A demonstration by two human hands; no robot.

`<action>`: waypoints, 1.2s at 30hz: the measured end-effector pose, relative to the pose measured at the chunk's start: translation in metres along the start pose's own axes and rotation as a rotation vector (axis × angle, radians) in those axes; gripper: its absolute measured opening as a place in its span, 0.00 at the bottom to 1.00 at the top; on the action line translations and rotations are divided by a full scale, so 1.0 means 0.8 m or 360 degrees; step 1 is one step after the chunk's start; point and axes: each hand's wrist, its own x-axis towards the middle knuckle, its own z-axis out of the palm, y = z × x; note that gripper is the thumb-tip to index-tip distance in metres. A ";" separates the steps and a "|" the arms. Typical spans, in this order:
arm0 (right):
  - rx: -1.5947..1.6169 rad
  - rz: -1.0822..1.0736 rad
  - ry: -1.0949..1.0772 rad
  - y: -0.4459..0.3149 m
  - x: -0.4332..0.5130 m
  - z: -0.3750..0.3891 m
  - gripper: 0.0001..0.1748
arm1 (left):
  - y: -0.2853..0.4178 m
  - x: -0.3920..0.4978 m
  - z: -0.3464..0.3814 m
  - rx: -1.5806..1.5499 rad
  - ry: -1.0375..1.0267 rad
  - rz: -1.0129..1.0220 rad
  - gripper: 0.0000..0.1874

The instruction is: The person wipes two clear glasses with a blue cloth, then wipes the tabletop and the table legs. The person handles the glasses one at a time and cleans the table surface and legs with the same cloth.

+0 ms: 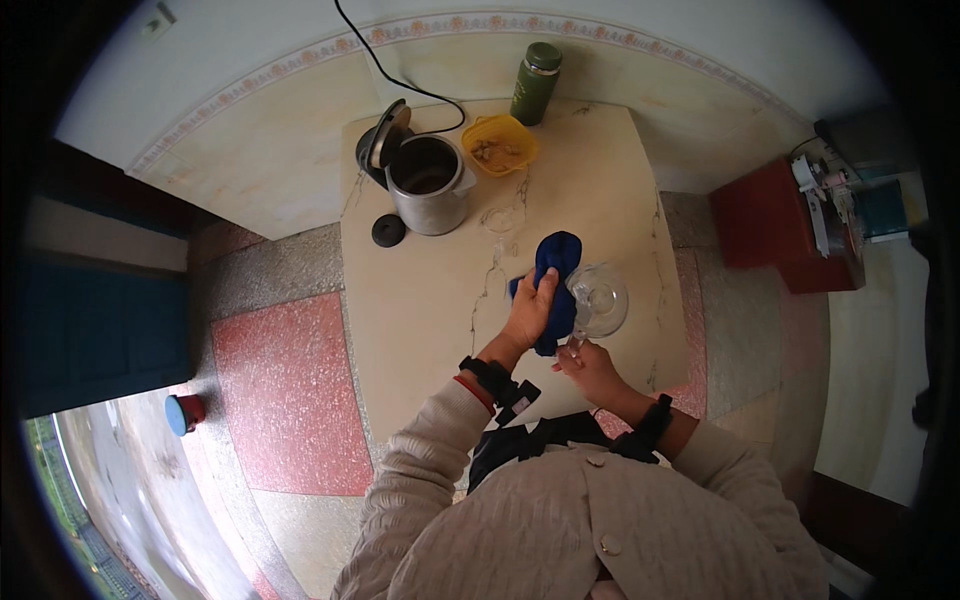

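A dark blue cloth [559, 289] is gripped in my left hand [534, 304], with the thumb on top. The cloth touches the left side of a clear glass pot [604, 300]. My right hand [591, 369] holds that pot by its handle [576, 343], over the right half of the table. The round base or opening of the pot faces up; I cannot tell which. Left of the cloth, a clear round glass piece [498, 220] lies on the marble-patterned table [420, 315]. Part of the pot's left side is hidden by the cloth.
An electric kettle [431, 199] stands at the back left, lid raised, near a black round piece [388, 230] and a black cord [382, 67]. Beside it are a yellow basket [484, 135] with food-like pieces and a green bottle [536, 82]. A red cabinet [757, 217] stands right.
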 end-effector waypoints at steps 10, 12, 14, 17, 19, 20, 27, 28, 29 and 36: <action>-0.0289 -0.0016 -0.0067 -0.012 -0.004 -0.005 0.17 | -0.090 0.097 -0.020 0.0076 -0.0169 -0.0428 0.31; -0.0208 0.0035 -0.0086 -0.015 -0.004 -0.006 0.17 | -0.118 0.107 -0.026 0.0439 -0.0113 -0.0541 0.32; -0.0232 0.0001 -0.0082 -0.016 -0.004 -0.006 0.17 | -0.137 0.089 -0.024 0.0763 0.0157 -0.0515 0.31; -0.0317 -0.0016 -0.0082 -0.016 -0.004 -0.007 0.16 | -0.146 0.045 -0.025 0.1107 0.0329 -0.0532 0.30; -0.0305 0.0015 -0.0067 -0.015 -0.004 -0.006 0.16 | -0.151 0.022 -0.018 0.1208 0.0450 -0.0511 0.31; -0.0248 0.0056 -0.0051 -0.015 -0.003 -0.005 0.16 | -0.153 0.016 -0.011 0.1062 0.0482 -0.0545 0.32; -0.0241 0.0035 -0.0023 -0.010 0.001 -0.004 0.16 | -0.157 -0.005 0.012 0.0584 0.0662 -0.0572 0.32; -0.0283 0.0006 -0.0009 -0.008 0.000 -0.004 0.16 | -0.150 -0.013 0.012 0.0574 0.0648 -0.0475 0.30; -0.0269 -0.0001 0.0002 -0.007 0.000 -0.004 0.16 | -0.140 -0.023 0.011 0.0566 0.0638 -0.0379 0.28; -0.0208 -0.0002 -0.0028 -0.005 0.004 -0.003 0.14 | -0.035 -0.074 -0.010 0.0397 0.0352 0.0105 0.25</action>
